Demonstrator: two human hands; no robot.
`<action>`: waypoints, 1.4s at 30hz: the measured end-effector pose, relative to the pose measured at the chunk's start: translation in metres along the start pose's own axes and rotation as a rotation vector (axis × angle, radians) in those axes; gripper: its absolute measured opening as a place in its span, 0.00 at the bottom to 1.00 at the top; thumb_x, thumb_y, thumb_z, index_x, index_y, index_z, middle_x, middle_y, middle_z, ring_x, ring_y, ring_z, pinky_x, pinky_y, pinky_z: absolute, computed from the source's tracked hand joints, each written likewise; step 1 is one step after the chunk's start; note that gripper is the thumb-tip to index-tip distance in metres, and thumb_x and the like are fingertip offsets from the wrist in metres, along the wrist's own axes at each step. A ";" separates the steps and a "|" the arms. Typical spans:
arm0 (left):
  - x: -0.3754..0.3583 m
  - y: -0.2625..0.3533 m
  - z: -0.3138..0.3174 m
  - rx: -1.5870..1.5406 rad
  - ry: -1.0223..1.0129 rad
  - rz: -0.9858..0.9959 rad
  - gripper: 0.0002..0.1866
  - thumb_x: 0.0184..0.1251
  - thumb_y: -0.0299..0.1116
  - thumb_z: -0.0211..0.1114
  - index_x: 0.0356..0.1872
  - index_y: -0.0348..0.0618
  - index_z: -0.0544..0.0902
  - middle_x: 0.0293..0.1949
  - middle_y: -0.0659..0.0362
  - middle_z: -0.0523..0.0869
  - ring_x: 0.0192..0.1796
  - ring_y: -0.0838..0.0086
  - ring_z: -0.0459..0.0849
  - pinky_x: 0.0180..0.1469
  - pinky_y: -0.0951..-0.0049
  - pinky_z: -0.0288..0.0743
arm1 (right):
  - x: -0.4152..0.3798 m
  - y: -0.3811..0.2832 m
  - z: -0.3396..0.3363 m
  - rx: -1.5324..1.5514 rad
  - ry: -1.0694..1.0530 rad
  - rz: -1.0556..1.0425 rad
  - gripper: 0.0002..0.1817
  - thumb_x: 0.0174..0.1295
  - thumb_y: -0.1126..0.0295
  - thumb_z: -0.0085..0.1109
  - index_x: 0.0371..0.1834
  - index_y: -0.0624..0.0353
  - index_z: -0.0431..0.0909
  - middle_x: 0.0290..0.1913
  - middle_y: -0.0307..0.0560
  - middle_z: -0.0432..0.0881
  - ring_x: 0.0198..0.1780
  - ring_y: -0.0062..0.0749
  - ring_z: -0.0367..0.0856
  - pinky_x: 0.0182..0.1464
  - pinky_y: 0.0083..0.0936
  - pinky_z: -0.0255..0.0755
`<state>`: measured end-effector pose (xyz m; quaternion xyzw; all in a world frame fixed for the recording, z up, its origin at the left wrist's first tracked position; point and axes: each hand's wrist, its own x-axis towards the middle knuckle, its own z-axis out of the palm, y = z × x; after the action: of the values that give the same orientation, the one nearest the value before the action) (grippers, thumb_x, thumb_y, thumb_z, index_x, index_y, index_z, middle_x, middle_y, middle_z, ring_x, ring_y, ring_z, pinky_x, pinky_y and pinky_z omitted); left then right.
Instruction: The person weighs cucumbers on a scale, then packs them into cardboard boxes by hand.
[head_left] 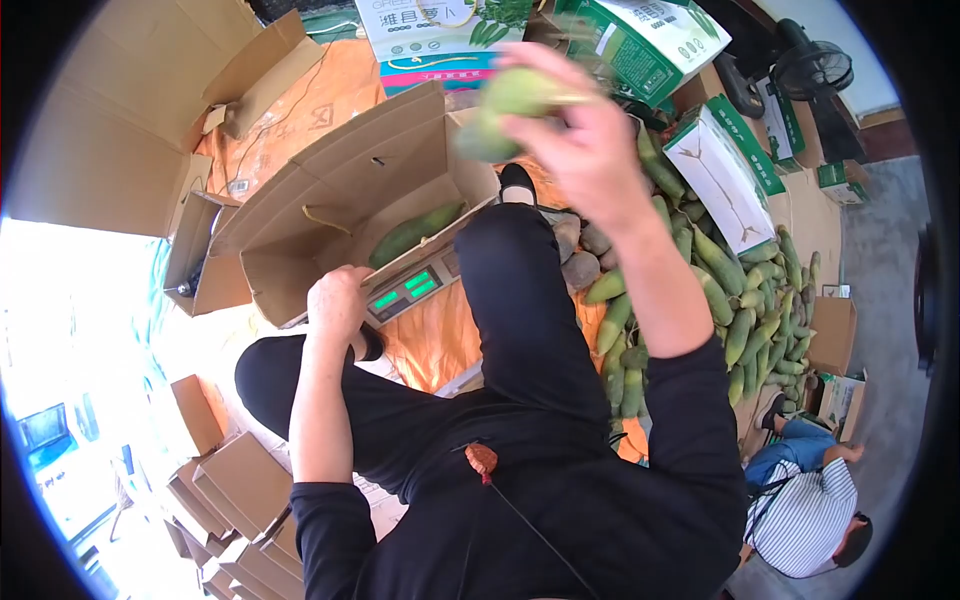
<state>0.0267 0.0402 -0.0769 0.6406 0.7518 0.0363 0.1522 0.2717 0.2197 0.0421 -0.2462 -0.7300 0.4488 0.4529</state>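
My right hand (575, 135) is raised over the far right end of the open cardboard box (345, 175), its fingers closed around a green radish (512, 105). Motion blurs both the hand and the radish. One long green radish (412, 235) lies inside the box, against the near wall. My left hand (340, 295) grips the near edge of that box, though its fingertips are partly hidden. Just beside it is a scale (405, 290) with lit green digits, and the box appears to rest on it.
A heap of green radishes (745, 300) lies to the right, with several brown round roots (580, 255) near my knee. Printed cartons (650, 45) stand at the back. Stacked brown boxes (240, 485) are at lower left. A person in a striped shirt (805, 520) is at lower right.
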 end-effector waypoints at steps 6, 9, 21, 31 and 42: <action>-0.003 -0.002 0.000 0.017 -0.014 0.030 0.12 0.54 0.26 0.58 0.38 0.48 0.86 0.34 0.52 0.84 0.39 0.56 0.83 0.43 0.59 0.77 | 0.018 0.052 0.111 -0.556 -0.482 -0.195 0.21 0.55 0.70 0.63 0.54 0.51 0.75 0.46 0.48 0.79 0.49 0.43 0.77 0.49 0.38 0.75; -0.001 -0.002 0.001 0.010 -0.052 0.011 0.10 0.54 0.28 0.61 0.38 0.48 0.86 0.33 0.52 0.84 0.39 0.55 0.83 0.43 0.58 0.77 | 0.016 0.086 0.150 -0.857 -0.798 -0.055 0.15 0.58 0.67 0.58 0.49 0.52 0.79 0.45 0.46 0.82 0.50 0.42 0.78 0.46 0.43 0.76; 0.001 0.008 -0.009 -0.117 -0.087 0.003 0.14 0.50 0.26 0.63 0.40 0.44 0.85 0.35 0.49 0.84 0.42 0.52 0.82 0.45 0.57 0.75 | -0.013 0.073 0.039 -0.226 -0.118 0.131 0.19 0.56 0.67 0.63 0.51 0.57 0.78 0.44 0.52 0.83 0.45 0.40 0.83 0.48 0.32 0.75; 0.002 0.005 -0.002 -0.090 -0.117 -0.048 0.15 0.50 0.23 0.62 0.41 0.41 0.84 0.37 0.47 0.83 0.43 0.51 0.82 0.46 0.58 0.74 | -0.373 0.196 -0.111 -0.601 0.622 1.065 0.12 0.57 0.66 0.62 0.40 0.61 0.82 0.33 0.47 0.85 0.35 0.30 0.83 0.42 0.27 0.75; 0.001 0.006 -0.001 -0.116 -0.075 -0.023 0.11 0.53 0.25 0.61 0.39 0.39 0.84 0.33 0.47 0.82 0.39 0.51 0.81 0.43 0.59 0.73 | -0.544 0.184 -0.207 -0.472 1.703 1.136 0.42 0.49 0.66 0.73 0.65 0.60 0.58 0.57 0.51 0.71 0.52 0.43 0.73 0.46 0.41 0.70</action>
<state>0.0317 0.0425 -0.0748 0.6227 0.7496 0.0540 0.2176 0.7010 -0.0195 -0.3206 -0.8687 -0.0164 0.1201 0.4802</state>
